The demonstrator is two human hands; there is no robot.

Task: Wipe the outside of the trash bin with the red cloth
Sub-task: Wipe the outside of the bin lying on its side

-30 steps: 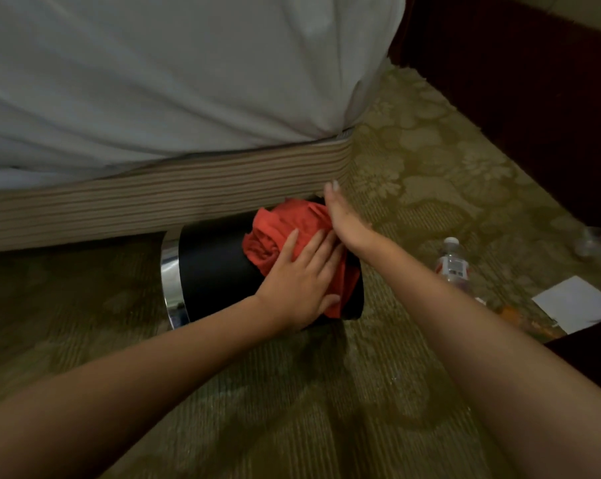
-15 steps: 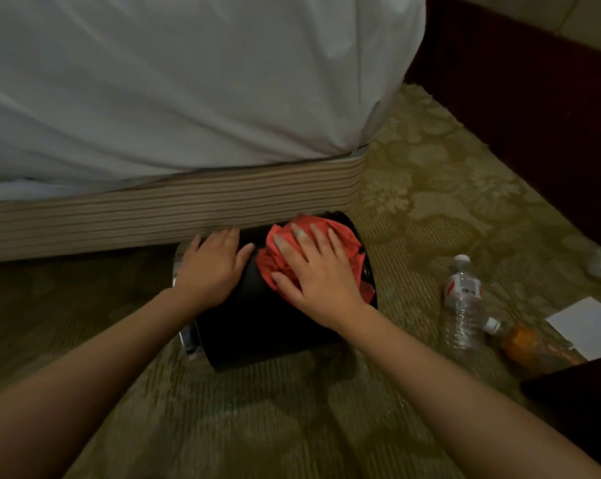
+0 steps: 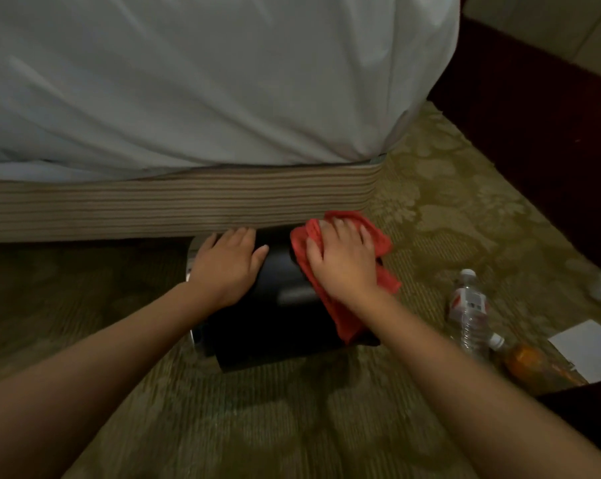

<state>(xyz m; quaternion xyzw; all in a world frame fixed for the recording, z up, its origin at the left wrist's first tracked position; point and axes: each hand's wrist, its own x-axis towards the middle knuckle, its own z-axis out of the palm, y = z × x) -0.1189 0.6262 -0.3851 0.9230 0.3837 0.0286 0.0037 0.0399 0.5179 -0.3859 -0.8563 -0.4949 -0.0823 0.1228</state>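
A black trash bin (image 3: 274,326) lies on its side on the carpet against the bed base, its chrome rim (image 3: 191,267) pointing left. The red cloth (image 3: 344,316) is draped over the bin's right end. My right hand (image 3: 342,259) presses flat on the cloth, fingers spread toward the bed. My left hand (image 3: 228,262) rests flat on the bin's left part near the rim, holding it steady.
The bed (image 3: 188,81) with white sheet and striped base (image 3: 174,200) stands just behind the bin. A clear water bottle (image 3: 468,312), an orange drink bottle (image 3: 530,364) and a white paper (image 3: 592,350) lie on the carpet at right. Dark furniture (image 3: 551,140) borders the right side.
The cloth passed from my left hand to my right hand. My left hand moved to the bin's left end. My right hand now slides the cloth toward the bin's right end.
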